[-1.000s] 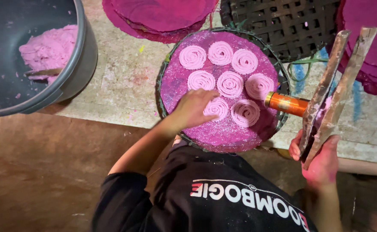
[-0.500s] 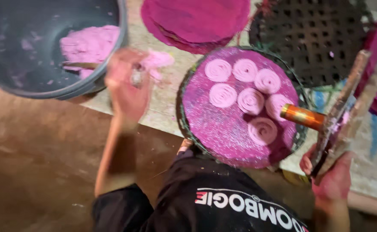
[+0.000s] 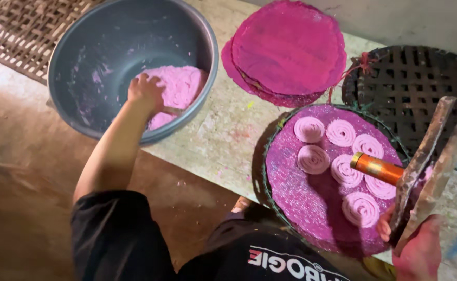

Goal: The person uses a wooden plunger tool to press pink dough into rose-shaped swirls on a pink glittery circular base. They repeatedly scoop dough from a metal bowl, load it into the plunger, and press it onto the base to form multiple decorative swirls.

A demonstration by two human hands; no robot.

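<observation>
My left hand (image 3: 145, 92) reaches down into a large grey bowl (image 3: 77, 31) and rests on the lump of pink dough (image 3: 179, 86) inside it. My right hand (image 3: 418, 252) grips the two wooden handles of a press (image 3: 431, 161) whose brass barrel (image 3: 376, 167) points over a round woven tray (image 3: 301, 200) covered in magenta. Several pink dough spirals (image 3: 340, 132) lie on that tray, toward its far side.
A stack of round magenta-covered trays (image 3: 288, 47) lies behind the spirals. A dark lattice tray (image 3: 415, 73) sits at the right. Woven matting (image 3: 15, 36) lies at the far left. Everything stands on a pale stone ledge (image 3: 223, 130) above a brown floor (image 3: 25, 171).
My left hand has left the spiral tray and moved left, into the grey bowl and onto the dough. The view has shifted left. My right hand still holds the press.
</observation>
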